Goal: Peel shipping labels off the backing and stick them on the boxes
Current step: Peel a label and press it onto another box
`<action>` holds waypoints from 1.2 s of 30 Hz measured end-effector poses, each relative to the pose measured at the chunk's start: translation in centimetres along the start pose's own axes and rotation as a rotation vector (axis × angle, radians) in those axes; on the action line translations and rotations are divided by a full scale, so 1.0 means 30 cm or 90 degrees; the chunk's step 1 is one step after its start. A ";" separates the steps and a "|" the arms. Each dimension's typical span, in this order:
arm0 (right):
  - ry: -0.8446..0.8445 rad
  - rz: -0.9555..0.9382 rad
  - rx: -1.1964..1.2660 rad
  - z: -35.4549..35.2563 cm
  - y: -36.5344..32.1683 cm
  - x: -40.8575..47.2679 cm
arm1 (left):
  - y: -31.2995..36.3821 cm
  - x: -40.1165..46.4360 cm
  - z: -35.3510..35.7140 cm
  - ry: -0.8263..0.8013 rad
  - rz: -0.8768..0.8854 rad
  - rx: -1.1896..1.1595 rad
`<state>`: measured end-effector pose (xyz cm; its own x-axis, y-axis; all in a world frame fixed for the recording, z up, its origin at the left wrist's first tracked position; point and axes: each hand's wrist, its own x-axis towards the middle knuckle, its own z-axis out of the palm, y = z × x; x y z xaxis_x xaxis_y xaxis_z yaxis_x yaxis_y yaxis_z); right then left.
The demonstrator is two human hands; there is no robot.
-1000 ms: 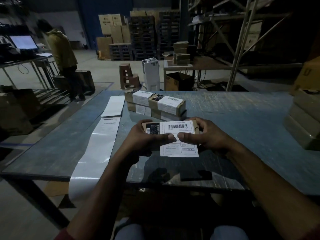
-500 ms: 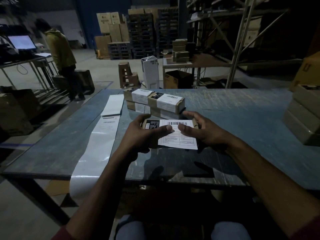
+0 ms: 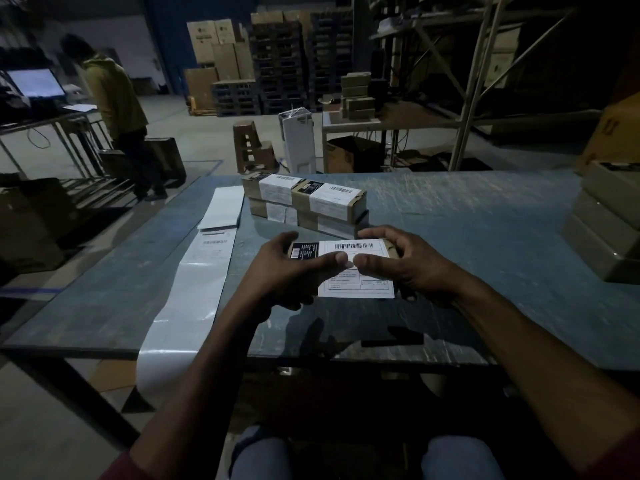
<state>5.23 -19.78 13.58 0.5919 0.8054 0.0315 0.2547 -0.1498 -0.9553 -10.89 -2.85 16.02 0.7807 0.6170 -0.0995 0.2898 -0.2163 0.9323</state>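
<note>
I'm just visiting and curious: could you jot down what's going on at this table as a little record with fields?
Activity: sticking a shipping label on a small box
Left hand: grips the box, thumb pressing the label
Right hand: grips the box's other end, thumb on the label
Label state: top stuck down, lower part overhanging the box
Done boxes: labelled stack just behind
Label supply: backing strip on the table, hanging over its near edge

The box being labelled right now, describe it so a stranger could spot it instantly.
On the blue-grey table, just in front of the stack of labelled boxes, both hands hold one small brown box. Unlike the stacked ones, its white label hangs loose over the near edge.
</note>
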 end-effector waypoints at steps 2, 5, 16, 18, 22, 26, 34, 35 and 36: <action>-0.008 0.004 0.009 -0.002 0.006 -0.002 | 0.001 0.004 -0.004 -0.013 -0.003 0.031; -0.013 0.014 0.020 -0.007 0.012 -0.004 | -0.011 0.013 -0.005 -0.031 -0.007 0.061; -0.039 0.018 0.048 -0.013 0.041 -0.001 | -0.026 0.030 -0.022 -0.059 -0.021 0.062; -0.046 0.008 0.032 -0.020 0.044 -0.001 | -0.031 0.032 -0.026 -0.072 -0.022 0.058; -0.043 -0.032 -0.013 -0.027 0.021 -0.005 | -0.047 0.023 -0.025 -0.084 -0.025 0.029; 0.006 -0.006 0.088 -0.001 -0.015 0.004 | -0.042 -0.003 -0.008 0.001 0.026 -0.108; 0.054 0.006 0.100 0.012 -0.008 0.015 | -0.079 0.016 0.038 0.147 0.171 -0.077; 0.035 0.008 0.086 0.002 -0.004 0.013 | -0.088 0.016 0.032 0.131 0.178 -0.085; 0.020 0.009 0.070 -0.008 0.005 0.012 | -0.095 0.015 0.027 0.112 0.189 -0.091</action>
<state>5.67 -19.65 13.52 0.6185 0.7854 0.0255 0.1618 -0.0956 -0.9822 -10.92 -2.57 13.02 0.7088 0.6663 0.2317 -0.0241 -0.3054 0.9519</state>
